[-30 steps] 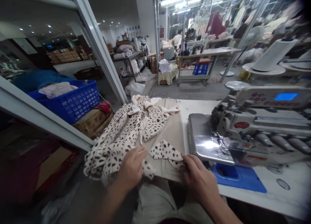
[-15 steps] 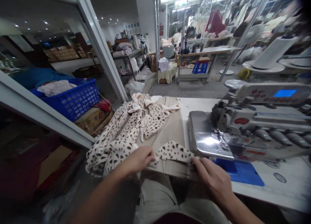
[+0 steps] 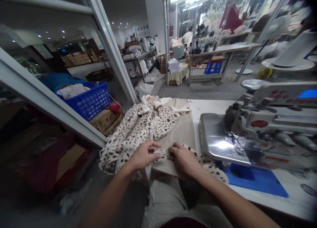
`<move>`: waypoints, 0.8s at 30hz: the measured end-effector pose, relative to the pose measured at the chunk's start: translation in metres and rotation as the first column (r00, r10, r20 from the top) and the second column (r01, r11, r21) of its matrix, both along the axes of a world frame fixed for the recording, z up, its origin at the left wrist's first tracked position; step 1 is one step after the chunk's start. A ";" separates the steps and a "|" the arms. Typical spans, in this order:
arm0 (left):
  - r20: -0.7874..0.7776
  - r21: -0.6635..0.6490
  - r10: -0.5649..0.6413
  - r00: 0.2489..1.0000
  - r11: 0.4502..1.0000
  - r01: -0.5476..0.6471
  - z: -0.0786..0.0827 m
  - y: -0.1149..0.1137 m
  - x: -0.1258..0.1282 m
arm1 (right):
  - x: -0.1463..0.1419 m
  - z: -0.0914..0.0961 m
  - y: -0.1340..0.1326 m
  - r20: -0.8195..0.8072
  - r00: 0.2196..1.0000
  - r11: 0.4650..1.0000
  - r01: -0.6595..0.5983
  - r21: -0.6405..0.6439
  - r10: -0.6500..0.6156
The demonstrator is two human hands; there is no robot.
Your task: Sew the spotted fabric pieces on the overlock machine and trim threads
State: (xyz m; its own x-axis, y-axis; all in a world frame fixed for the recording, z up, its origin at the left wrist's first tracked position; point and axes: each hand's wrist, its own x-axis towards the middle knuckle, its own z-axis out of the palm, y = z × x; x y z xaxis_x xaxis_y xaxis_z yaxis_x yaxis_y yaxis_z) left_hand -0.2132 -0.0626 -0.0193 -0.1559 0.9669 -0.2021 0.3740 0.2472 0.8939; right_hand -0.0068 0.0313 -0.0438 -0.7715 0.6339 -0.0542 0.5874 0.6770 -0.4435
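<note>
My left hand point(image 3: 143, 156) is closed, thumb and forefinger pinching the end of a small cream fabric piece with dark spots. Close beside it, my right hand point(image 3: 185, 160) has its fingers curled down onto the same kind of spotted fabric piece point(image 3: 215, 171), which stretches out under the wrist toward the machine. Whether both ends belong to one piece is hidden by the hands. Beneath them lies a beige cloth point(image 3: 185, 130) over the table edge. A heap of spotted fabric point(image 3: 132, 132) rests to the left. On the right stands an overlock sewing machine point(image 3: 271, 125).
A metal frame post point(image 3: 116, 53) rises at the left. Beyond it, a blue basket point(image 3: 90, 101) sits on a cardboard box point(image 3: 105, 120). White thread cones point(image 3: 297, 51) stand behind the machine. A blue plate point(image 3: 262, 183) lies on the white table point(image 3: 213, 105) below the machine.
My right hand has moved left, close to my left hand, and the spotted piece now trails under its wrist. The view has turned slightly left.
</note>
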 end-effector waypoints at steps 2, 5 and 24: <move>0.055 -0.012 0.019 0.998 1.000 -0.018 -0.001 0.001 0.001 | 0.001 -0.008 0.002 -0.036 0.999 1.000 0.027 -0.014 -0.028; 0.146 -0.025 0.022 0.989 1.000 -0.019 0.000 0.006 0.006 | 0.009 -0.011 0.004 -0.108 0.991 0.996 0.079 -0.045 -0.083; 0.539 0.153 -0.246 0.806 0.969 0.194 0.026 0.059 0.111 | 0.091 0.031 -0.012 -0.657 0.428 0.682 -0.120 -0.722 -0.621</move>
State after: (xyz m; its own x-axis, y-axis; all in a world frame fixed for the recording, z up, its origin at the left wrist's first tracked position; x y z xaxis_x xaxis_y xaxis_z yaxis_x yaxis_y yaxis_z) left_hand -0.1024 -0.0040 0.0065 0.1752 0.9791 -0.1036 -0.1508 0.1306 0.9799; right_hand 0.0839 0.0195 -0.0127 -0.4549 0.8897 0.0375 -0.2270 -0.0751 -0.9710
